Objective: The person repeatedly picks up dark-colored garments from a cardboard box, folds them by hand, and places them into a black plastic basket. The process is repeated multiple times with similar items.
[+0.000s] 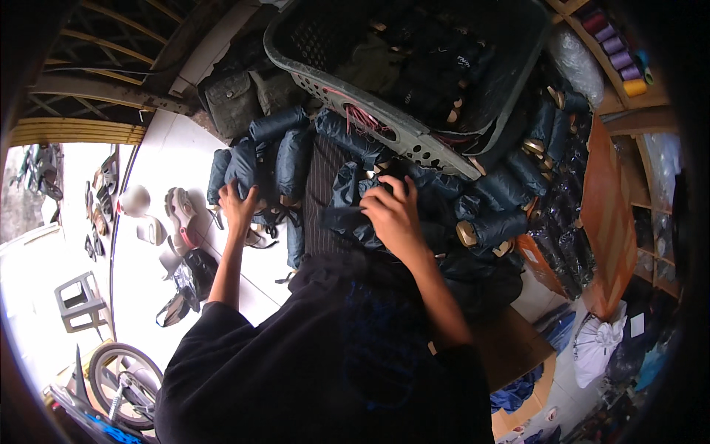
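My left hand [238,207] is at the left end of the pile, its thumb and fingers closed round the lower end of a dark blue fabric roll [242,164]. My right hand [394,218] is in front of my chest with bent fingers. Between them is a loose piece of dark blue fabric [344,218], partly hidden by the hand. More rolled bundles [294,159] lie around both hands, some showing tan ends. A striped dark cloth [325,200] stretches down between my arms.
A large grey plastic basket [421,148] holding dark items stands beyond my hands. An orange-sided box [606,214] with plastic-wrapped dark goods is at the right. Sandals [180,211], a grey stool [80,303] and a wheel [126,385] are at the left. Thread spools [615,44] sit top right.
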The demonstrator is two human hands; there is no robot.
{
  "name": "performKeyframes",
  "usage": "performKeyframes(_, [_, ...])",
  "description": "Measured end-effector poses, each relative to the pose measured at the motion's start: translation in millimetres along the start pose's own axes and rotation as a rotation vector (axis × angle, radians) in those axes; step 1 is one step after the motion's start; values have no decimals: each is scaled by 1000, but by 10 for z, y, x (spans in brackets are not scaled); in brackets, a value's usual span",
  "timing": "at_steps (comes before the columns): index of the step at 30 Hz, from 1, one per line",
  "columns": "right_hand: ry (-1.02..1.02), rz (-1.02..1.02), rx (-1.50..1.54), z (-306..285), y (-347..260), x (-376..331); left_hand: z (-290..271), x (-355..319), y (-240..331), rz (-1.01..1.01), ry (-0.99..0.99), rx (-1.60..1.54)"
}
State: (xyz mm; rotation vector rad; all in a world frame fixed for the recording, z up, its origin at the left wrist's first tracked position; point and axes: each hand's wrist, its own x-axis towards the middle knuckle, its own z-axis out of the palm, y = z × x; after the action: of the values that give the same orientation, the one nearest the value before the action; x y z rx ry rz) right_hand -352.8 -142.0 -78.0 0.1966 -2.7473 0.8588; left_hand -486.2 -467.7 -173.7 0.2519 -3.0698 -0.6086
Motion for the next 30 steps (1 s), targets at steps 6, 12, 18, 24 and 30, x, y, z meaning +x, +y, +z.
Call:
performKeyframes(6, [138, 190, 530, -433, -97, 63, -819, -523, 1568, 453, -602, -996])
performKeyframes(12, [544, 221, 221, -927, -205, 89, -1201, -603, 2362, 371, -368, -1176])
performKeyframes(18, [834, 523, 1231, -1220, -386, 190, -1223, -750, 3223, 273, -967, -1312])
performKeyframes(24, [1226, 575, 1225, -1571, 183, -55, -829, 196, 4173, 830, -1412, -799])
performKeyframes(30, [1152, 615, 1266, -1345, 595, -346, 1260, 1276, 4337, 1722, -768, 293])
